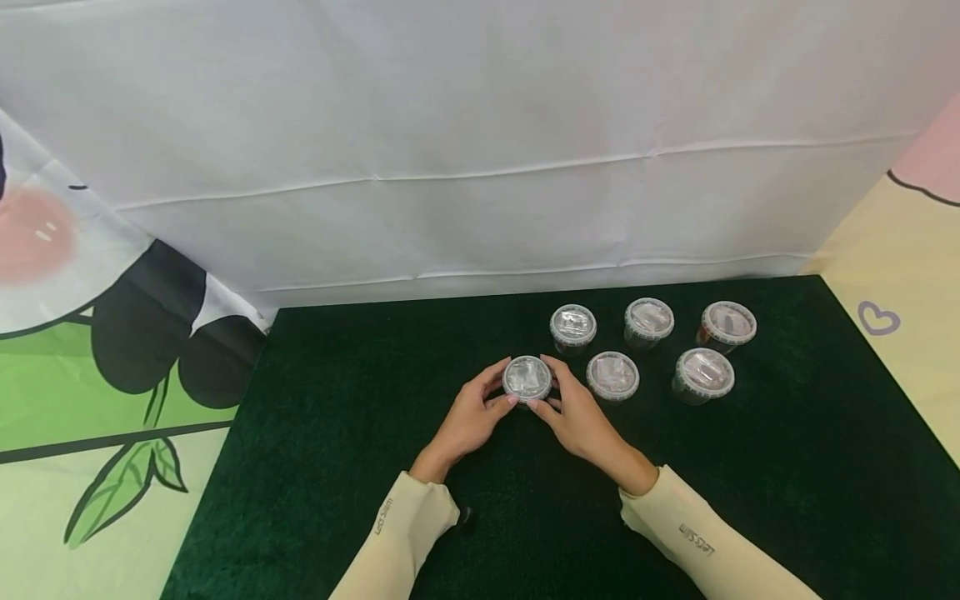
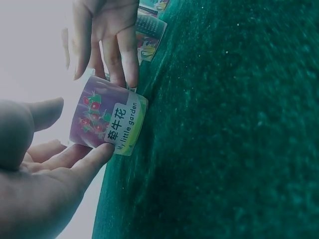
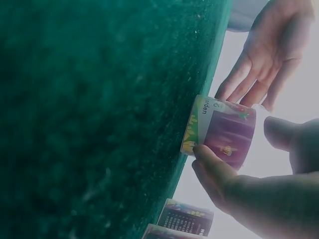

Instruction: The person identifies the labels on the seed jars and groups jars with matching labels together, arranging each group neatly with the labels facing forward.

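A lidded plastic cup (image 1: 527, 379) stands upright on the dark green cloth, between the two hands. My left hand (image 1: 467, 419) holds its left side, with the thumb near the front of the lid. From the right, my right hand (image 1: 583, 414) holds the same cup, fingers along its side. In the left wrist view the cup (image 2: 107, 117) has a purple label with red flowers and the words "My little garden". The right wrist view shows the cup's base (image 3: 188, 132) at the cloth and a right fingertip against its lower side.
Several similar lidded cups stand to the right: one cup (image 1: 612, 376) close beside the right hand, a back cup (image 1: 573, 325), and others (image 1: 703, 373) farther right. The green cloth (image 1: 337, 433) covers the table. A white curtain (image 1: 450, 225) hangs behind it.
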### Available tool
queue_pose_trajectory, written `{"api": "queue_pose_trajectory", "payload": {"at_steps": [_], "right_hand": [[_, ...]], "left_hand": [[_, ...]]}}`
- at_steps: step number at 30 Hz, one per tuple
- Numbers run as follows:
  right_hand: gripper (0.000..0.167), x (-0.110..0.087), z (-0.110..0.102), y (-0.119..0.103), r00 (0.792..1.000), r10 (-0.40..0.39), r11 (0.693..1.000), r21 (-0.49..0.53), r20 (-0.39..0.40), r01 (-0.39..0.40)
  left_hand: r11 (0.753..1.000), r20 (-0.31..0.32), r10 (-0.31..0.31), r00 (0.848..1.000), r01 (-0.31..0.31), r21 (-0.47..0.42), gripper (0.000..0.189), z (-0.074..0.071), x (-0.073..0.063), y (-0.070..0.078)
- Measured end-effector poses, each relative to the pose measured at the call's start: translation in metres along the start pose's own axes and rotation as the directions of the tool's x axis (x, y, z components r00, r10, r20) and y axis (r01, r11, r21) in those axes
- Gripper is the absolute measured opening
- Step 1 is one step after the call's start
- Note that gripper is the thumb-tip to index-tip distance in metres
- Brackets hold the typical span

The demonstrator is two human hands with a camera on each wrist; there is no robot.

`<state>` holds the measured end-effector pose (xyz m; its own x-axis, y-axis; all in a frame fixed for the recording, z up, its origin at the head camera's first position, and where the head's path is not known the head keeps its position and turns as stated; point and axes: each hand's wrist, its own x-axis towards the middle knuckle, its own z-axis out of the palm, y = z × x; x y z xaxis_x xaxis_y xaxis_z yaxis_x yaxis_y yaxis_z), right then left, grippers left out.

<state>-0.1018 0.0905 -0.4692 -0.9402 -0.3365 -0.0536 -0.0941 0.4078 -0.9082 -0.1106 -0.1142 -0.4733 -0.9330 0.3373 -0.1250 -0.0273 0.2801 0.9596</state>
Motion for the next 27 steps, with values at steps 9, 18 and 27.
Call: {"api": "queue_pose_trajectory", "payload": {"at_steps": [9,18,27], "right_hand": [[0.069,-0.003,-0.003,-0.002,1.0,-0.011,1.0,0.028,0.007,0.01],[0.069,-0.008,-0.006,-0.005,0.998,-0.05,0.996,0.08,0.025,0.048],[0.065,-0.014,-0.009,-0.006,0.995,-0.077,0.991,0.112,0.061,0.069]], "left_hand": [[1.0,-0.051,0.014,0.999,-0.013,0.017,0.058,0.003,-0.006,0.002],[0.998,-0.072,0.054,0.996,-0.053,0.02,0.054,0.0,-0.013,0.005],[0.998,-0.07,0.061,0.996,-0.061,0.005,0.049,-0.002,-0.02,0.004]]}}
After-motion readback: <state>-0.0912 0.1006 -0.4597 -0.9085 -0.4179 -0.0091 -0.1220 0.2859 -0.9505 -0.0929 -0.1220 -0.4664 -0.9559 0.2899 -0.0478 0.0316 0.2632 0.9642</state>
